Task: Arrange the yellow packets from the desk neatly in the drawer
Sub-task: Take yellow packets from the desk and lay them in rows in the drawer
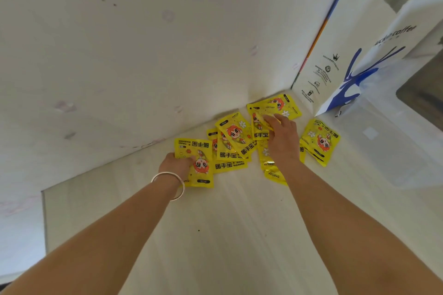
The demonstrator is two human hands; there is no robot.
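Head view: I see both hands already down among the yellow packets (236, 141), which lie scattered and overlapping on the pale counter (215, 235) hard against the wall (119, 55), at about 12 o'clock from where the forearms enter the picture. The left hand (176, 165), a silver bangle (169, 185) on its wrist, has its fingers curled round the near edge of the leftmost packet (197, 163), a piece lying apart from the heap at its 9 o'clock side, long axis running roughly toward and away from me. The right hand (281, 136) reaches deeper, fingers bent onto the packet at the far end of the pile (260, 124); it looks like a pinch on that packet's upper edge, though the fingertips are partly lost against the foil. The two hands are well apart, the heap's middle between them. One more packet (320, 141) lies alone at 3 o'clock of the right hand, just beside it and nearer to that hand than to the left. A white paper bag with blue print (359, 60) stands at about 1 o'clock, beyond the packets, beside a translucent box (395, 146). No drawer shows here, so I cannot say which way the packets must travel. My reading: gathering has only begun, every packet is still on the counter, and the slick overlapping foil could slide when lifted; sweeping the pieces inward toward the middle seems the sensible next step.
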